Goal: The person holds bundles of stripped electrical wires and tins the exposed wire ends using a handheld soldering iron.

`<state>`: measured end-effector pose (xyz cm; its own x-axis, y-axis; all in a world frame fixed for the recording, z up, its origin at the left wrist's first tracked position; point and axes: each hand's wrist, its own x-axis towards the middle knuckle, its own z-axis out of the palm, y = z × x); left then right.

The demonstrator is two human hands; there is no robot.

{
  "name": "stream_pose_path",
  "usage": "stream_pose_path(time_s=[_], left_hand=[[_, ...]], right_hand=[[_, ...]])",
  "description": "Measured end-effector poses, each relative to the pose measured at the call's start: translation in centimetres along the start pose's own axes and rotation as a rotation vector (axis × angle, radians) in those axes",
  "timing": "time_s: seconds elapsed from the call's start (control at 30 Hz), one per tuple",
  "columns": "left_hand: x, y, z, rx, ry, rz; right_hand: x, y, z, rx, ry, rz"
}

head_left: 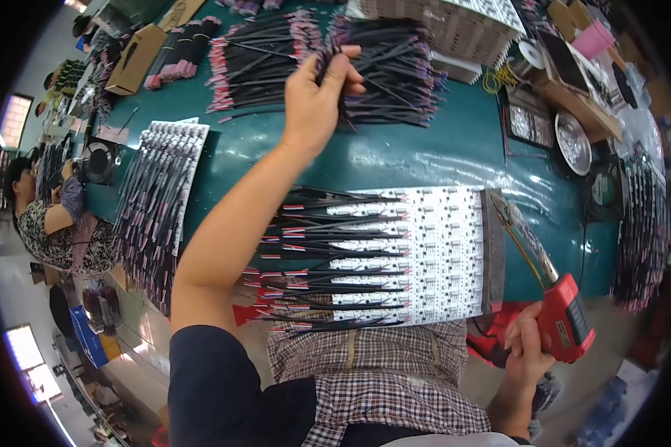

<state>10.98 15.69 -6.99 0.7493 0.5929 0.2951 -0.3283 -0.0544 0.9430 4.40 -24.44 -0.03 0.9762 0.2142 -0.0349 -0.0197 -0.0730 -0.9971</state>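
Observation:
My left hand (317,93) reaches to the back of the table, its fingers closed on black cables at a pile of short black cables (391,71) with coloured ends. Just left of it lies a second cable pile (253,71). My right hand (525,346) is wrapped round the handle of a red soldering gun (566,324), whose tip points up and left, beside a dark metal bar (492,249). That bar lies along the right edge of a white circuit board panel (446,253) in front of me. Rows of black cables (365,257) extend from the panel to the left.
A board with cables (160,179) lies to the left; another cabled board (641,223) hangs at the far right. Stacked white panels (462,33), a metal dish (572,141) and a solder spool (530,54) stand at the back right. A co-worker (52,216) sits at left.

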Motion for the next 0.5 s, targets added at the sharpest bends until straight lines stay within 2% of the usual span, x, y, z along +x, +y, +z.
stream_pose_path(time_s=[0.1,0.17,0.27,0.3,0.37,0.5], left_hand=[[0.4,1.8,0.2,0.238,-0.014,0.092],[0.3,3.7,1.2,0.238,-0.068,0.09],[-0.5,6.1,2.6,0.267,-0.145,0.082],[-0.8,6.7,2.7,0.429,-0.25,0.024],[-1.8,5.2,2.3,0.674,-0.419,0.109],[-5.3,4.4,3.6,0.848,-0.642,0.058]], right_hand=[[0.7,-0.3,0.3,-0.008,-0.028,0.039],[1.2,-0.8,0.9,-0.008,-0.077,-0.003],[1.6,-0.8,1.6,-0.002,0.007,0.061],[1.8,-0.8,1.7,-0.01,0.015,0.073],[2.1,-0.8,1.9,-0.046,-0.039,0.1],[2.4,-0.4,2.3,-0.137,-0.008,0.175]])
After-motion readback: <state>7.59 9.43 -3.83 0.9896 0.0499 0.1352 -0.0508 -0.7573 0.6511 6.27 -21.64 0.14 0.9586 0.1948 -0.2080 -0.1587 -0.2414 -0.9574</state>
